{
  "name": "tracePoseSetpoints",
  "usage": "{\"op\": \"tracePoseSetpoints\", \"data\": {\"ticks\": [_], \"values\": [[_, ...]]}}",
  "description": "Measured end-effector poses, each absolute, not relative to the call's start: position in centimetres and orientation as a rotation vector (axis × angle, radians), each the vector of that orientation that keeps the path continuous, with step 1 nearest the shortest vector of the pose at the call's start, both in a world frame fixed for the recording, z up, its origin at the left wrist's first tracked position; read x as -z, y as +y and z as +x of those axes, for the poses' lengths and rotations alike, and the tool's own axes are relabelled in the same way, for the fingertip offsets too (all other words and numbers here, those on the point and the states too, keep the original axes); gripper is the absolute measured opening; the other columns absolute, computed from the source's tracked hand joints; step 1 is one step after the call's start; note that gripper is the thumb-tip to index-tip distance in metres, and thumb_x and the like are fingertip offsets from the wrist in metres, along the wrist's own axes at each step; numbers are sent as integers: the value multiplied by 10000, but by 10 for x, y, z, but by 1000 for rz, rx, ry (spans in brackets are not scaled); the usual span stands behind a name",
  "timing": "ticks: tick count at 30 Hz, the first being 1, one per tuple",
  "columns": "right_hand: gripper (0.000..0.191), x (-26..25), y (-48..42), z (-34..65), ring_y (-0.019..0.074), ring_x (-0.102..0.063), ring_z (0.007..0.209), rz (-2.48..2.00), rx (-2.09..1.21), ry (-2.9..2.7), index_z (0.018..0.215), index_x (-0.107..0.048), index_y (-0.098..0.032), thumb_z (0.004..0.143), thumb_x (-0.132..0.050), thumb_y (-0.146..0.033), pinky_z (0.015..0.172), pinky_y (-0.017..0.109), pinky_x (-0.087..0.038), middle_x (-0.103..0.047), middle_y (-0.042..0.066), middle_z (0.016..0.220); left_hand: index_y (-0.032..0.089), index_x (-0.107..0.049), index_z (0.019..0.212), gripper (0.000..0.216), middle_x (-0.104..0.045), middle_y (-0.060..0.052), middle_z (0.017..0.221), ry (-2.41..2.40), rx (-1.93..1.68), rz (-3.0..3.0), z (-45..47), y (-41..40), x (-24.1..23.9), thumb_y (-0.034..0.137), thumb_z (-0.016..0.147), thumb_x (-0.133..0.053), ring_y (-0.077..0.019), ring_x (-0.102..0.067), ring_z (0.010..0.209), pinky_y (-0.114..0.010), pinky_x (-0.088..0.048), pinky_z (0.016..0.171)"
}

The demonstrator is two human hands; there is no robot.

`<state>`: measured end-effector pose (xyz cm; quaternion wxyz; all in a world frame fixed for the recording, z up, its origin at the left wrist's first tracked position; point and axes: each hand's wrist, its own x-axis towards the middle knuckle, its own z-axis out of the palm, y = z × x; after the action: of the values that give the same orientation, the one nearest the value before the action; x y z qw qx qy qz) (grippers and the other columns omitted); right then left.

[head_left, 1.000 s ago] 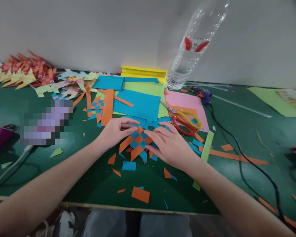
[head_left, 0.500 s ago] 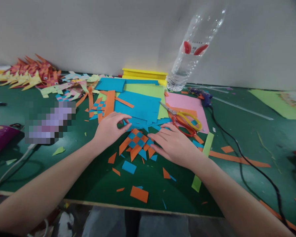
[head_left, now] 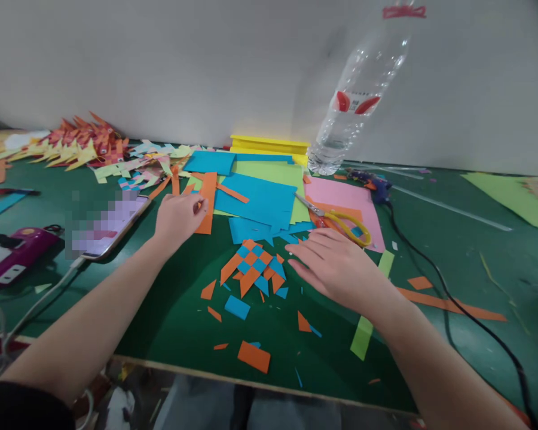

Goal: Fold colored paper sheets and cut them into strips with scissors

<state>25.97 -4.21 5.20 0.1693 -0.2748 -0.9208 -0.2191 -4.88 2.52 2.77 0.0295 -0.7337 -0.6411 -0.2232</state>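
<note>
My left hand (head_left: 177,222) is over the left edge of the paper pile, its fingers curled together beside an upright orange paper strip (head_left: 209,203). The hand covers the spot behind it, and whatever its fingers hold, if anything, is hidden. My right hand (head_left: 334,263) hovers low with fingers stretched out, partly covering the handles of the scissors (head_left: 341,221). Between the hands lies a woven orange-and-blue checkered paper piece (head_left: 253,263) with pointed strip ends, touched by neither hand. Blue paper sheets (head_left: 260,194) are spread just behind it.
Paper scraps (head_left: 237,307) litter the front. A phone (head_left: 116,230) and purple power strip (head_left: 22,257) are left; folded paper fish (head_left: 89,143) stand behind. A water bottle (head_left: 352,113), glue gun (head_left: 376,185) with black cord, and pink sheet (head_left: 372,209) are at the back right.
My left hand has moved left, away from the checkered piece, to the orange strip, and its fingers have curled in. The right hand has shifted slightly away from the piece. The view has tilted slightly.
</note>
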Motion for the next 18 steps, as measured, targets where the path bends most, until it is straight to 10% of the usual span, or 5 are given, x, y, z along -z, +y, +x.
{"op": "tracePoseSetpoints", "data": {"ticks": [18], "values": [[270, -46, -47, 252, 194, -599, 705, -763, 514, -2686, 944, -699, -137, 986, -454, -243, 731, 351, -412, -691, 43, 744, 188, -645, 871, 306, -646, -81, 750, -2091, 590, -1993, -81, 39, -23, 380, 924, -412, -261, -619, 787, -381, -346, 865]]}}
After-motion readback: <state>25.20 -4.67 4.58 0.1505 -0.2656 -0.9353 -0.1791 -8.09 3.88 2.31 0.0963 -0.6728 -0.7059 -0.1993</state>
